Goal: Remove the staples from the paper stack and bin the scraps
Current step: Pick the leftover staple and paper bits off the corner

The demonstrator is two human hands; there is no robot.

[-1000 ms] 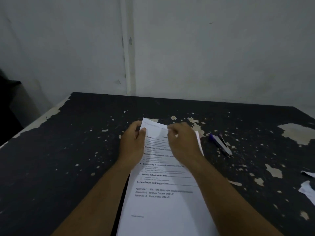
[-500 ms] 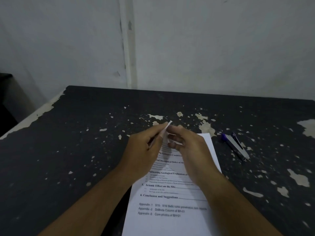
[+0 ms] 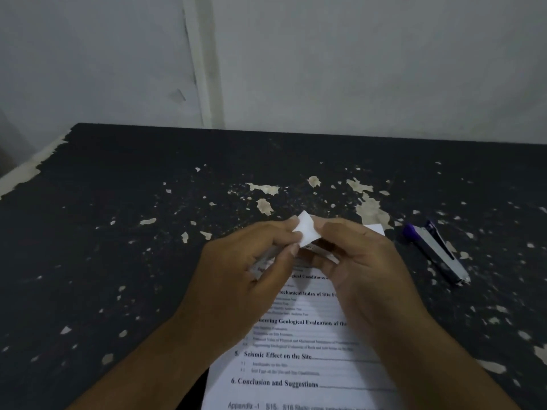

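Note:
A printed white paper stack (image 3: pixel 302 365) lies on the black table in front of me, its top end under my hands. My left hand (image 3: pixel 248 270) and my right hand (image 3: pixel 358 261) meet above that end, and both pinch the stack's upper left corner (image 3: pixel 306 230), which is bent up off the table. The left hand's thumb and forefinger are closed on the corner's left side, the right hand's fingertips on its right side. No staple can be made out in the corner. A purple and silver stapler (image 3: pixel 435 250) lies on the table just right of my right hand.
The black table (image 3: pixel 118 232) has many chipped pale patches. Its left edge runs diagonally at the far left. A white wall with a vertical pipe (image 3: pixel 204 69) stands right behind the table's far edge.
The stack's top corner has been lifted and folded up between both hands. The view has tilted so the paper scraps at the right edge are out of frame.

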